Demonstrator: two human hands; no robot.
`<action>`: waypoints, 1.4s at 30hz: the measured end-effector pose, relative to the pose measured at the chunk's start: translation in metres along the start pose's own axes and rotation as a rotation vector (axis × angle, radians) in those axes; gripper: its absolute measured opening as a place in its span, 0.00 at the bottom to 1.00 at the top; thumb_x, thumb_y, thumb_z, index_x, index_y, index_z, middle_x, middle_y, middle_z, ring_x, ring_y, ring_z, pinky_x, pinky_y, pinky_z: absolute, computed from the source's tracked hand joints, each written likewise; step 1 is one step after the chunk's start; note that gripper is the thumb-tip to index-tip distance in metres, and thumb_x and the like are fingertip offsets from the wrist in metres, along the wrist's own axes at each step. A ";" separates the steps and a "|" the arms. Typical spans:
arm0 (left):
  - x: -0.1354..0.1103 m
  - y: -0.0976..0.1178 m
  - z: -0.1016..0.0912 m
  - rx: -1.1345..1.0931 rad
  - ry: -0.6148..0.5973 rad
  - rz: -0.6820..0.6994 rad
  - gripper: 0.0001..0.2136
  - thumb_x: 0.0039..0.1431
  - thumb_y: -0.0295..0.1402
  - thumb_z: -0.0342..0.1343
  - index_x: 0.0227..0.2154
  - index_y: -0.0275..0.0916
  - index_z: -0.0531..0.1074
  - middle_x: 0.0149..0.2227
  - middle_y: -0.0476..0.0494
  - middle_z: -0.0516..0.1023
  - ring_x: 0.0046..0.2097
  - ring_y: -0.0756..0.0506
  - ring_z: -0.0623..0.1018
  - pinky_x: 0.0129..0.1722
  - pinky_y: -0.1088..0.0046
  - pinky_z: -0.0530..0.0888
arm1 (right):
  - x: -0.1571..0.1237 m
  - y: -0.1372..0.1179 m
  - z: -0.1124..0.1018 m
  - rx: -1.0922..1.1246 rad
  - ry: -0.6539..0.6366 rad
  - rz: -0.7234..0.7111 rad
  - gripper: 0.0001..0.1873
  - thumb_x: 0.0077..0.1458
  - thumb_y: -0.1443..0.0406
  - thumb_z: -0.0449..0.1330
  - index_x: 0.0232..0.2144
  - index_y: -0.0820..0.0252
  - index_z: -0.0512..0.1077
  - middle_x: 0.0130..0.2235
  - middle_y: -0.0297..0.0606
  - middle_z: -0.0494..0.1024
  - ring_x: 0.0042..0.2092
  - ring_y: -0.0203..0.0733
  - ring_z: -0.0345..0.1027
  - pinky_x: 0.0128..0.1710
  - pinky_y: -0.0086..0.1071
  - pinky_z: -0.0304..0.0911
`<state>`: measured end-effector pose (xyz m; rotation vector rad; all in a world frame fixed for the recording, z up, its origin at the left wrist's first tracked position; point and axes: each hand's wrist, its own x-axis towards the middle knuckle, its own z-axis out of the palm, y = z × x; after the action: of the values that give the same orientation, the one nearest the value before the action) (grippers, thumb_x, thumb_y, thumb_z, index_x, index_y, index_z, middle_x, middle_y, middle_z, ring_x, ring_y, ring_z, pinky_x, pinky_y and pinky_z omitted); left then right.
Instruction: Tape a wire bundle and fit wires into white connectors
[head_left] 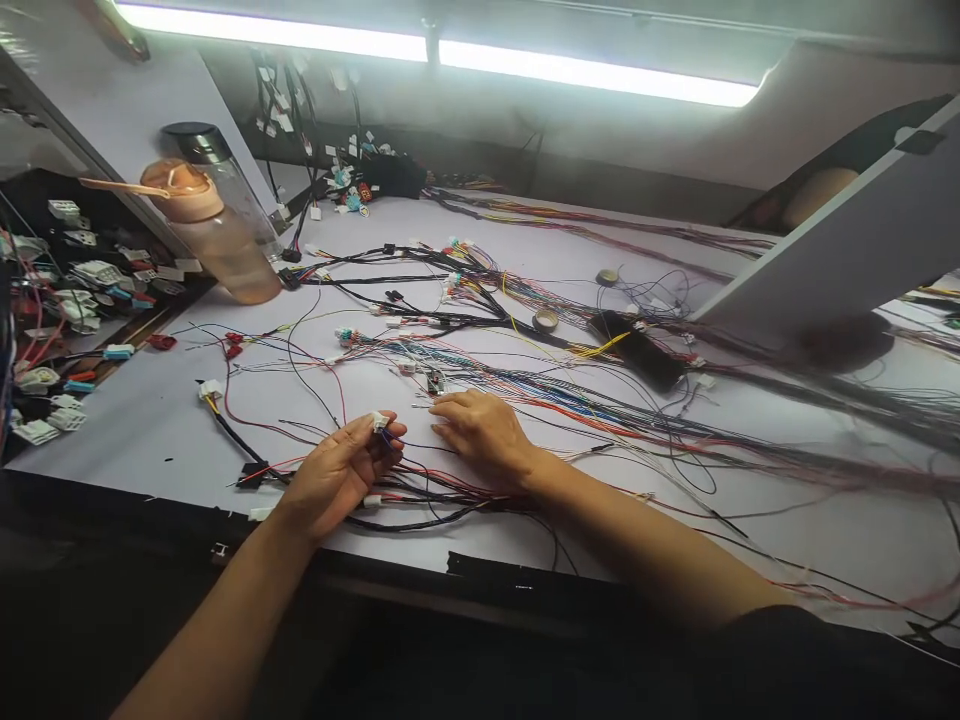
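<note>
White connector (379, 421), small and blurry, amid wires (570, 400)

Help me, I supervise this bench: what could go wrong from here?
The left hand pinches a white connector whose thin wires run into the tangle; a tug could strain them.
The right hand lies on crossed loose wires, so picking the wrong one seems possible.
The water bottle stands beside the wiring; a spill might wet it.

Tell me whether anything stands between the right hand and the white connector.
Nothing visible does. The left hand pinches the white connector; only bare table and a few thin wires lie between it and the right hand.
</note>
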<state>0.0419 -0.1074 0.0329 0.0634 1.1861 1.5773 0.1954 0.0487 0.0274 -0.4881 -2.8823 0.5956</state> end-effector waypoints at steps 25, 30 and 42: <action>0.012 0.006 -0.005 -0.208 -0.009 -0.024 0.13 0.67 0.26 0.44 0.39 0.31 0.75 0.35 0.39 0.78 0.35 0.47 0.79 0.39 0.71 0.80 | -0.003 0.013 0.032 -0.166 0.262 -0.173 0.11 0.67 0.63 0.54 0.39 0.55 0.78 0.44 0.32 0.81 0.42 0.40 0.65 0.40 0.38 0.48; 0.010 0.008 -0.002 -0.207 0.012 -0.033 0.15 0.68 0.26 0.43 0.37 0.31 0.76 0.34 0.39 0.78 0.34 0.47 0.79 0.38 0.72 0.80 | -0.004 0.006 0.025 -0.070 0.229 -0.119 0.10 0.66 0.62 0.56 0.43 0.56 0.77 0.46 0.34 0.81 0.44 0.40 0.67 0.42 0.38 0.48; 0.007 0.010 -0.010 -0.190 0.014 -0.025 0.14 0.66 0.25 0.44 0.36 0.32 0.76 0.35 0.40 0.77 0.34 0.47 0.79 0.37 0.71 0.81 | 0.024 0.027 -0.055 0.117 0.308 0.113 0.10 0.63 0.64 0.58 0.40 0.59 0.79 0.40 0.35 0.82 0.33 0.33 0.68 0.37 0.29 0.57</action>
<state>0.0265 -0.1076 0.0315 -0.0864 1.0391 1.6635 0.1929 0.0999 0.0686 -0.6643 -2.5271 0.6393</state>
